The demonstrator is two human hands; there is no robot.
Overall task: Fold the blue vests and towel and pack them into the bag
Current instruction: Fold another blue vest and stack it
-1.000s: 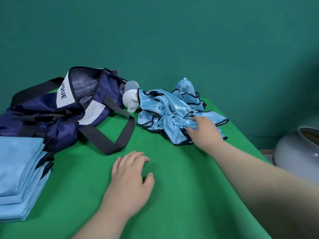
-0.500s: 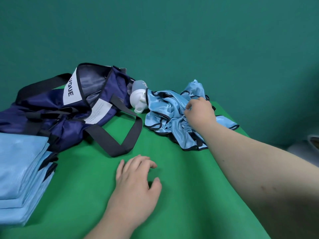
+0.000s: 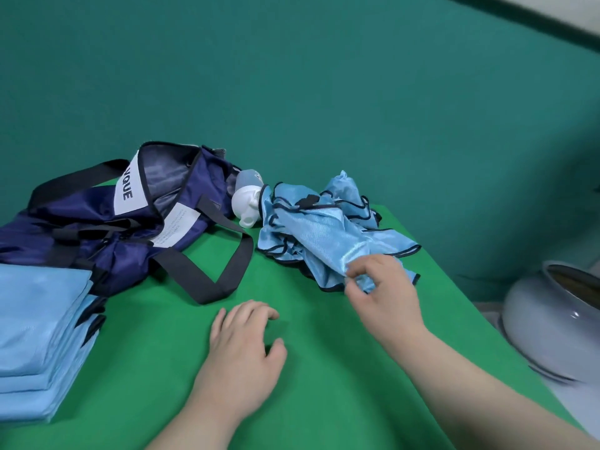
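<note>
One green-covered table (image 3: 324,401) carries everything, set against a teal backdrop. One navy bag (image 3: 97,232) lies slumped along the far left part, its mouth gaping towards the far edge, with one of its two dark straps (image 3: 207,271) looped out flat towards the middle of the surface. At the left edge sits one stack of folded light-blue vests (image 3: 39,319), at least three layers deep and touching the bag's near side. By the far right corner lies one crumpled heap of blue vests (image 3: 324,232) with dark trim; how many pieces are tangled in it I cannot tell. Off the right edge stands one grey ceramic pot (image 3: 545,323). Two bare hands are out: the left hand (image 3: 240,355) rests palm down mid-table, fingers loose, holding nothing; the right hand (image 3: 383,297) pinches the heap's near edge between thumb and fingers. One white-capped bottle (image 3: 246,203) lies wedged between the bag's mouth and the heap, touching both.
</note>
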